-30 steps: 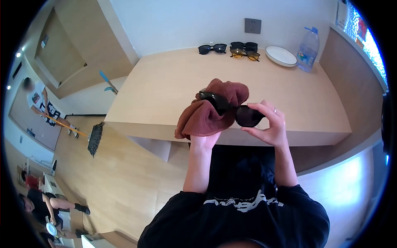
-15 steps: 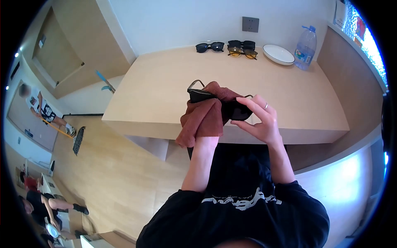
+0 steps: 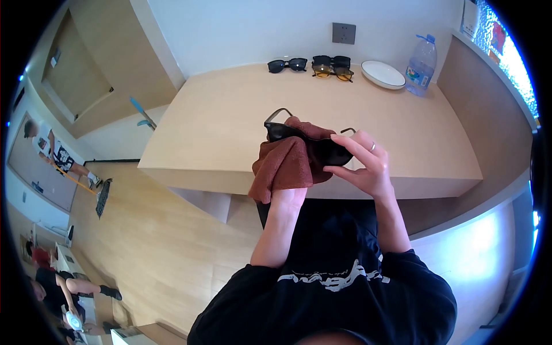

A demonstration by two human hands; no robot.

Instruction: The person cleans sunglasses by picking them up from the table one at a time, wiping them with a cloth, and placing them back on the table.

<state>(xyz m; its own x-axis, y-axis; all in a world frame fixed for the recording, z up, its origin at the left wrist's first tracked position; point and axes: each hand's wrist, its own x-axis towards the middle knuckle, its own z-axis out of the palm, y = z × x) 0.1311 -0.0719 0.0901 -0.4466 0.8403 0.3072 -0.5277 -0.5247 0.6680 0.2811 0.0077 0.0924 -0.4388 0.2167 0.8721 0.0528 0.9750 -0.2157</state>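
A pair of black sunglasses (image 3: 333, 154) is held up over the front edge of the table, temples pointing away from me. My right hand (image 3: 368, 164), wearing a ring, pinches the right end of the frame between thumb and fingers. A reddish-brown cloth (image 3: 280, 164) is draped over my left hand (image 3: 291, 195) and gathered against the left lens, with part of it showing behind the frame. The cloth hides my left fingers; they grip the lens area through it.
At the back of the table (image 3: 230, 126) lie dark sunglasses (image 3: 287, 65), a second dark pair (image 3: 332, 61) and yellow-lensed glasses (image 3: 333, 72). A white plate (image 3: 383, 75) and a large plastic bottle (image 3: 421, 66) stand right of them. At left, a person (image 3: 54, 149) holds a mop (image 3: 103, 198); others sit lower left.
The cloth and my left hand have shifted slightly along the left lens, and more of the right lens's lower edge is backed by cloth. My right hand keeps its pinch.
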